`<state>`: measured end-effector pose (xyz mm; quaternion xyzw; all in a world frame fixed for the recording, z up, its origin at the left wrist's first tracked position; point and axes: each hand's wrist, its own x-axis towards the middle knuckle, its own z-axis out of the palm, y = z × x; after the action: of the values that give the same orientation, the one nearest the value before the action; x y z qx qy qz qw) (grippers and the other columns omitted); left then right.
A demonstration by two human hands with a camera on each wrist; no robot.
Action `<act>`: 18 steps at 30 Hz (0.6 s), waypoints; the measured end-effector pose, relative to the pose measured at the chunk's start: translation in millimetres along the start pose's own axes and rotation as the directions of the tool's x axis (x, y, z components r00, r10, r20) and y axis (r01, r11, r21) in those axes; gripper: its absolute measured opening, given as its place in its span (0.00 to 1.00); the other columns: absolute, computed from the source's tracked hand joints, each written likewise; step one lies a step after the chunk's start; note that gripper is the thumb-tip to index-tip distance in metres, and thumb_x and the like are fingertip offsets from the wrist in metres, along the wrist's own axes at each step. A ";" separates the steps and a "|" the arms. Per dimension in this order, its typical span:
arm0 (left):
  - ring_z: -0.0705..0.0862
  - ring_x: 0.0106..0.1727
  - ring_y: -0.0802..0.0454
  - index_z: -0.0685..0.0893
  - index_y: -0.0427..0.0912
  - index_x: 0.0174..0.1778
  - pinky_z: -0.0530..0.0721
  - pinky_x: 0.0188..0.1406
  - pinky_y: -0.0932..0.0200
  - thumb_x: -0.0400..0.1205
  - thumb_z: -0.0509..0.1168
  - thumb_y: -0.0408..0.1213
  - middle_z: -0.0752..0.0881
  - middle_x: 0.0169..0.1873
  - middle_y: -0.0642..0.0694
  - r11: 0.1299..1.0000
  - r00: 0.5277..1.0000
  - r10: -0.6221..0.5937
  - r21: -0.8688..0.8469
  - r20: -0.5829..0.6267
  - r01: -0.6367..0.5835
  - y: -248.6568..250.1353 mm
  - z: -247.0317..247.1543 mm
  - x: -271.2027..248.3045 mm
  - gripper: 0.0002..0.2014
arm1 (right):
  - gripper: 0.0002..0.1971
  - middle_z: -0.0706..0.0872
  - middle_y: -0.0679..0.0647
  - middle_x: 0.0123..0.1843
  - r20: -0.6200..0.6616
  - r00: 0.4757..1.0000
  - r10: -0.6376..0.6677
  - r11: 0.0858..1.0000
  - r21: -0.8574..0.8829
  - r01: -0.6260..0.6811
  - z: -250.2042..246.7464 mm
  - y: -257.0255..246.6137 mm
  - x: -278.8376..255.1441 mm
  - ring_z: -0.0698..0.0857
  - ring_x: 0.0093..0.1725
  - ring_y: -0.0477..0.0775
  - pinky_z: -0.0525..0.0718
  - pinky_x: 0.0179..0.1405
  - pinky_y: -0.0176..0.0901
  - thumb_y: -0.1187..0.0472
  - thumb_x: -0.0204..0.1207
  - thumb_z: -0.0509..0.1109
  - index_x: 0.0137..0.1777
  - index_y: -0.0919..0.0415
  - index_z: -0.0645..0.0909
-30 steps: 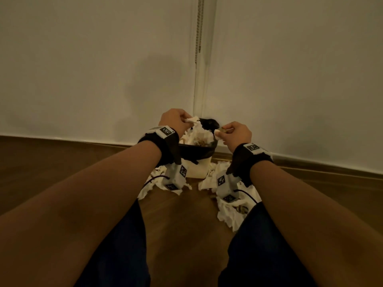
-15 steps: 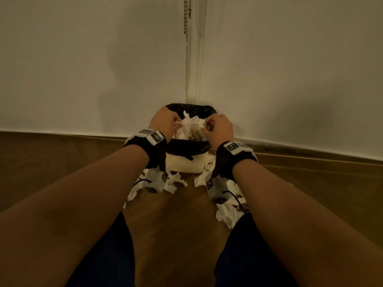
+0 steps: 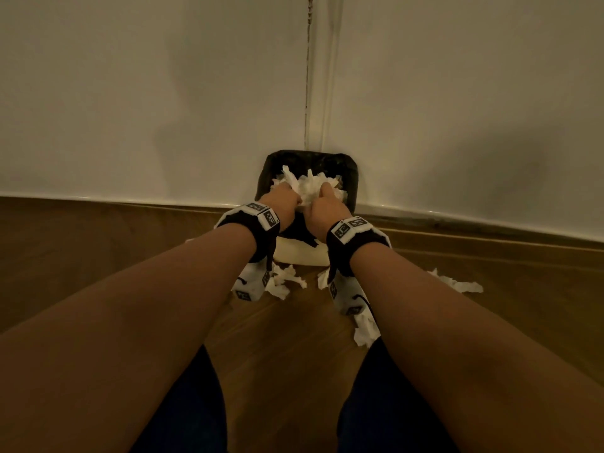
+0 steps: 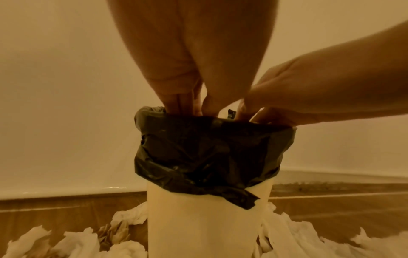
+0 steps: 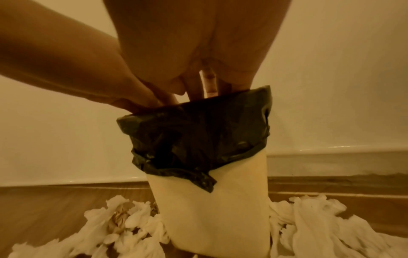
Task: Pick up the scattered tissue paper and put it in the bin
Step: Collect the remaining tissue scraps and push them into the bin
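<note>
In the corner where the 2 white walls (image 3: 163, 93) meet, a small cream plastic bin (image 4: 205, 227) stands on the brown wood-plank floor (image 3: 284, 338), its mouth lined with a crumpled black plastic bag (image 4: 209, 153) folded over the rim. Bin holds a heap of crumpled white tissue paper (image 3: 310, 188) that rises above the rim. Both hands are down in the mouth, pressing on that heap. Left hand (image 3: 282, 199): fingers (image 4: 176, 103) point straight down past the rim, bunched together; tips hidden below the liner, so cannot tell if they pinch any tissue. Right hand (image 3: 327, 207): fingers (image 5: 194, 89) also point straight down into the bin, close together; tips hidden, grip cannot tell either. Hands sit side by side, nearly touching, each wrist wearing a black band with white tag blocks (image 3: 261, 217).

More torn white tissue scraps (image 5: 123, 227) lie on the floor around the bin's base, on both sides and in front, some touching the bin wall. Bin's back edge sits right at the skirting; open floor runs left, right and toward the person's knees. A thin bead chain (image 3: 307, 76) hangs down the corner above the bin.
</note>
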<state>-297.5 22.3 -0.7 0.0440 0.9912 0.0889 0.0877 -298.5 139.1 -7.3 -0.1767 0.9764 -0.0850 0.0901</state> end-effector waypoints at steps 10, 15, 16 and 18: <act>0.77 0.67 0.44 0.69 0.49 0.74 0.73 0.65 0.49 0.84 0.54 0.35 0.76 0.70 0.44 1.000 0.999 0.000 -0.002 -0.049 0.000 -9.5 -25.6 -23.2 0.20 | 0.25 0.66 0.61 0.78 -0.069 0.995 0.075 0.985 -0.152 -0.085 -6.4 -12.7 -0.2 0.65 0.77 0.63 0.62 0.77 0.58 0.56 0.81 0.56 0.77 0.61 0.66; 0.81 0.48 0.44 0.76 0.45 0.59 0.77 0.44 0.54 0.82 0.54 0.39 0.83 0.54 0.41 0.980 0.965 -0.125 -0.183 -0.233 0.082 -33.6 -31.6 -42.4 0.12 | 0.17 0.74 0.61 0.68 -0.392 0.916 -0.082 0.996 -0.067 0.060 -13.3 -40.1 -13.9 0.73 0.67 0.62 0.75 0.63 0.51 0.60 0.79 0.59 0.65 0.65 0.77; 0.81 0.45 0.44 0.76 0.45 0.58 0.76 0.40 0.55 0.83 0.54 0.40 0.84 0.51 0.41 0.976 0.961 -0.149 -0.194 -0.232 0.104 -36.6 -28.5 -46.2 0.11 | 0.16 0.77 0.61 0.64 -0.384 0.917 -0.106 0.994 -0.032 0.102 -9.0 -46.8 -17.0 0.76 0.64 0.61 0.77 0.59 0.50 0.60 0.80 0.58 0.64 0.65 0.78; 0.82 0.43 0.43 0.77 0.45 0.57 0.76 0.38 0.55 0.83 0.55 0.43 0.85 0.48 0.41 0.974 0.960 -0.174 -0.182 -0.221 0.134 -41.8 -18.8 -51.8 0.11 | 0.13 0.82 0.61 0.57 -0.328 0.941 -0.086 0.990 0.074 0.116 4.7 -55.9 -20.9 0.81 0.56 0.61 0.78 0.48 0.47 0.62 0.82 0.57 0.57 0.65 0.80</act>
<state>-253.1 -27.1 18.4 -0.0518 0.9842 0.1681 -0.0203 -259.9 94.4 2.2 -0.2061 0.9626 -0.1624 -0.0679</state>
